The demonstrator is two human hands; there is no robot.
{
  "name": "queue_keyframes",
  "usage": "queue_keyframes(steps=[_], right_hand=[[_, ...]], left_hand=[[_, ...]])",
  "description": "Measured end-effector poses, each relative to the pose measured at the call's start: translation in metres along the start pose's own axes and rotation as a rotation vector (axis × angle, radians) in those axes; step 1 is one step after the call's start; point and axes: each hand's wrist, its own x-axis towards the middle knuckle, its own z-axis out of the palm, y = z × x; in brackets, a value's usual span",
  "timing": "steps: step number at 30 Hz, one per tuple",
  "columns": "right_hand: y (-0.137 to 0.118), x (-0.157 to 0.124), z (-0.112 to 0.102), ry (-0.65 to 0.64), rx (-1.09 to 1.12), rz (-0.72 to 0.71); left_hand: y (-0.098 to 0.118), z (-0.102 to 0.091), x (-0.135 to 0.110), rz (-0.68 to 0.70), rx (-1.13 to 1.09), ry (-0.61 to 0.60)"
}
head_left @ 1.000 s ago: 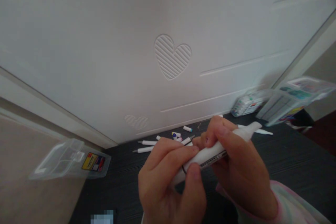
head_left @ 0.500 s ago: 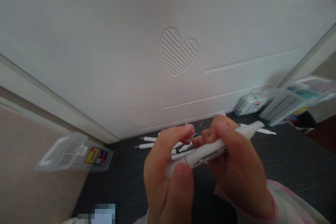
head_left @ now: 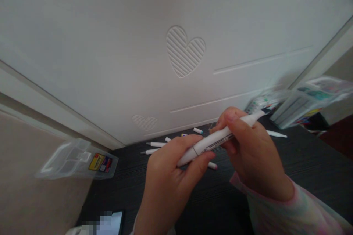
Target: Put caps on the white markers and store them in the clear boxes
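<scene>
At eight o'clock, a clear plastic case [head_left: 78,165] overlapped the edge of a dark, grained surface [head_left: 129,191]; a phone [head_left: 117,221] lay at seven, partly pixelated, with grey-tipped pens [head_left: 154,151] farther in. At six, the left hand [head_left: 167,181] pinched the lower end of a white marker [head_left: 216,139]. A grooved heart [head_left: 186,52] marked the white panel [head_left: 110,55] at twelve. The marker slanted across four o'clock, its upper part clasped by the right hand [head_left: 249,150]; another clear case [head_left: 295,106] stood at three.
</scene>
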Motion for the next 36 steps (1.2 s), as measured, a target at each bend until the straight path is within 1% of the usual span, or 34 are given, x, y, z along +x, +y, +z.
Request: queue_keyframes(steps=[4, 9, 13, 21, 29, 33, 36], right_hand=[[-0.0031, 0.0000, -0.0013, 0.004, 0.041, 0.023], [-0.0007, -0.0031, -0.0011, -0.014, 0.206, 0.008], [0.0022, -0.0037, -0.0009, -0.031, 0.286, 0.042], [0.0042, -0.0015, 0.0034, -0.112, 0.297, 0.107], [0.0047, -0.0022, 0.0039, -0.181, 0.338, 0.112], [0.0035, -0.0031, 0.0055, -0.180, 0.345, 0.107], [0.0035, -0.0028, 0.0027, -0.195, 0.299, 0.076]], left_hand=[[0.0002, -0.0022, -0.0022, 0.014, 0.014, 0.003], [0.0016, -0.0018, -0.0049, 0.014, 0.032, -0.020], [0.0004, 0.0000, -0.0044, 0.000, 0.051, -0.054], [-0.0009, 0.0035, -0.0051, 0.024, -0.002, -0.077], [-0.0030, 0.0040, -0.0028, -0.020, 0.026, -0.109], [-0.0039, 0.0043, -0.0014, -0.038, 0.017, -0.141], [-0.0041, 0.0043, -0.0013, -0.053, 0.050, -0.105]])
